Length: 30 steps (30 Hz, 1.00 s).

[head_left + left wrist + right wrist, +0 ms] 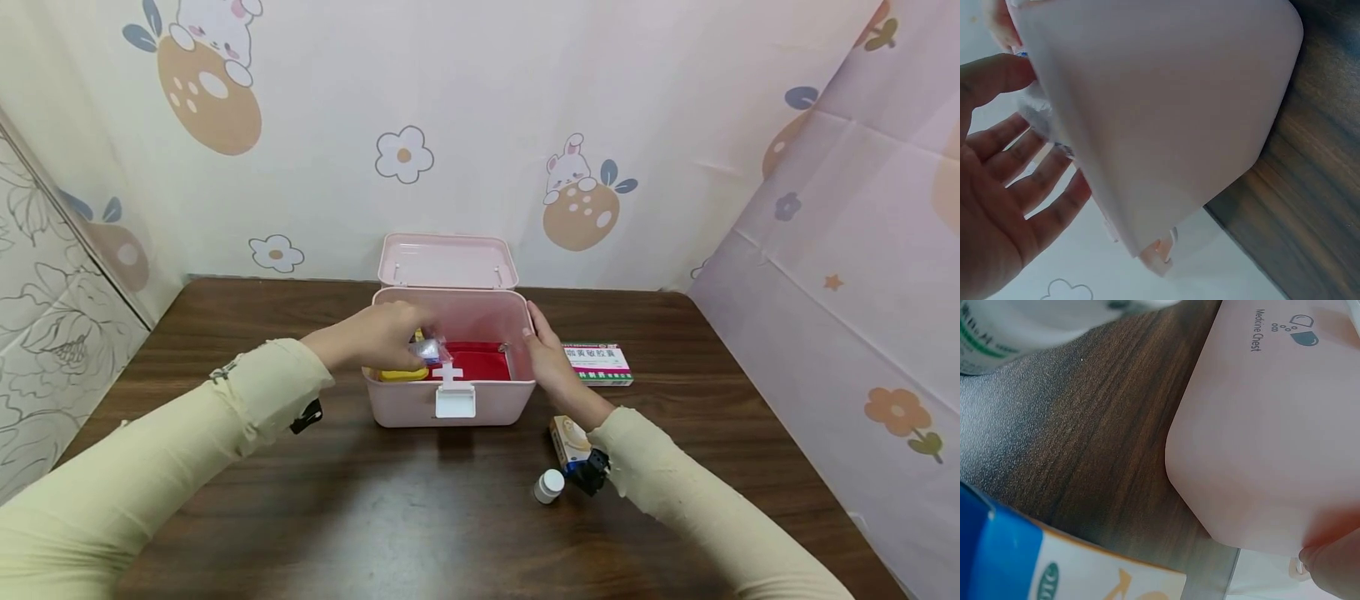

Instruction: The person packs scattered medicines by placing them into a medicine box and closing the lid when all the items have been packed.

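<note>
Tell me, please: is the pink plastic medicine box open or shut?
Open: the pink box has its lid tipped back behind it.

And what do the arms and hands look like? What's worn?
Left sleeve and right sleeve: long, pale yellow, wrinkled near the cuffs. A small black device shows at the left wrist, another at the right. Left hand and right hand: bare, no gloves.

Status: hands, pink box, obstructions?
Left hand holding clear packet at mouth of pink box. Right hand touching box's right side. Lid open. Red pouch occupying space inside.
</note>
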Each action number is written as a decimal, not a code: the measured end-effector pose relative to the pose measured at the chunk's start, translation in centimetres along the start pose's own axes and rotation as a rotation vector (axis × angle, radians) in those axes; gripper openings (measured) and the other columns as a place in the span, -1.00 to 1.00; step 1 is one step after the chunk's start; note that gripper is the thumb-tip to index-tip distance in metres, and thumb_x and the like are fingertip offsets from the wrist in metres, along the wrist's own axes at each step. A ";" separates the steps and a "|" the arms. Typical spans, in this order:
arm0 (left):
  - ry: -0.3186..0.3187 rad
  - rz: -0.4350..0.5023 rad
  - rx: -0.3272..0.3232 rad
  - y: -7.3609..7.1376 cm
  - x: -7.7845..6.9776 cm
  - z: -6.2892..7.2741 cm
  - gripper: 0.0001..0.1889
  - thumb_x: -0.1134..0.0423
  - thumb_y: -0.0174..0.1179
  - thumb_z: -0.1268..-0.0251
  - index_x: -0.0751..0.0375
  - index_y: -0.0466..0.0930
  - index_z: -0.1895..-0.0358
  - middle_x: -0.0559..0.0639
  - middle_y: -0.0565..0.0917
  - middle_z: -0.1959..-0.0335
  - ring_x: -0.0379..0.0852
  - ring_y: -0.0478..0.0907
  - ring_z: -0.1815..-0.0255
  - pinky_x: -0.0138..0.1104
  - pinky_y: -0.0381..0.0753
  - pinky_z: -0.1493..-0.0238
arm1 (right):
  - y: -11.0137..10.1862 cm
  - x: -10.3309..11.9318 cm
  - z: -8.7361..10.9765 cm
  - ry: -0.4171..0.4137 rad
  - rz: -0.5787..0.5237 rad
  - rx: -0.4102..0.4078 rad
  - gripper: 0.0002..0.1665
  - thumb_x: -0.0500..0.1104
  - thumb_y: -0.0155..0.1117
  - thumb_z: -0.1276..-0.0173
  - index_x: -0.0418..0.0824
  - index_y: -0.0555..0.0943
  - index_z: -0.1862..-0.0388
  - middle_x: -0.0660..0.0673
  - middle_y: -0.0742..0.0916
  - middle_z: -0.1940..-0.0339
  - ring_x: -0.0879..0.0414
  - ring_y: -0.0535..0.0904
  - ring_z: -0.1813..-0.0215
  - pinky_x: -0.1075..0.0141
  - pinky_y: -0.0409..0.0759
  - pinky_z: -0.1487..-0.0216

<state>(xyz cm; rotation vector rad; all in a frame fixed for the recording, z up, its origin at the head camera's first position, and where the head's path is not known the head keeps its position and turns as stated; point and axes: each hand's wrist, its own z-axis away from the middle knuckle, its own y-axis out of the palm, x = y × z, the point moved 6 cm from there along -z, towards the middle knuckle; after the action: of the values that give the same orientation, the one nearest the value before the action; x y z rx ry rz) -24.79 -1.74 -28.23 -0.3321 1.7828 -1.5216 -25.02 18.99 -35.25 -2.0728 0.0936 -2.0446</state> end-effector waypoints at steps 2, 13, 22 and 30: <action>-0.020 -0.005 0.053 0.4 0.3 -0.2 -0.71 0.27 0.38 0.02 0.19 0.58 0.18 -0.04 0.62 0.31 -0.09 0.47 0.34 -0.25 0.56 0.25 | 0.0 0.0 0.0 0.002 0.004 -0.001 -0.37 -0.25 -0.33 -0.58 -0.17 -0.16 -0.56 -0.17 0.06 -0.55 -0.07 -0.05 -0.51 -0.05 0.08 -0.40; -0.052 0.005 0.277 2.5 0.9 -1.0 -0.70 0.44 0.22 0.05 0.18 0.68 0.17 0.00 0.52 0.34 -0.09 0.40 0.37 -0.37 0.46 0.44 | 0.0 -0.1 -0.1 -0.001 0.021 -0.005 -0.37 -0.25 -0.34 -0.58 -0.18 -0.16 -0.56 -0.16 0.05 -0.55 -0.04 -0.07 -0.52 0.00 0.06 -0.42; -0.051 -0.011 0.390 3.8 1.5 -1.5 -0.67 0.50 0.18 0.04 0.19 0.70 0.14 -0.04 0.52 0.47 -0.12 0.39 0.40 -0.43 0.42 0.54 | 0.0 0.0 -0.1 0.002 0.023 0.000 -0.37 -0.24 -0.35 -0.58 -0.18 -0.16 -0.56 -0.15 0.06 -0.55 -0.04 -0.04 -0.51 -0.02 0.10 -0.40; -0.144 -0.035 0.474 4.9 2.0 -1.7 -0.69 0.51 0.12 -0.07 0.13 0.67 0.15 -0.05 0.55 0.37 -0.08 0.43 0.27 -0.38 0.47 0.44 | -0.1 -0.1 -0.2 0.008 0.025 -0.009 -0.37 -0.25 -0.33 -0.58 -0.18 -0.13 -0.56 -0.16 0.08 -0.54 -0.06 -0.02 -0.51 -0.04 0.10 -0.40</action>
<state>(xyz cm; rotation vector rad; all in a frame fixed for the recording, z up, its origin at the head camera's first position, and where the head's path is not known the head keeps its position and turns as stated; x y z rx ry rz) -26.03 -0.53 -33.50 -0.2286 1.2614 -1.8359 -25.28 19.04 -35.32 -2.0585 0.1287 -2.0416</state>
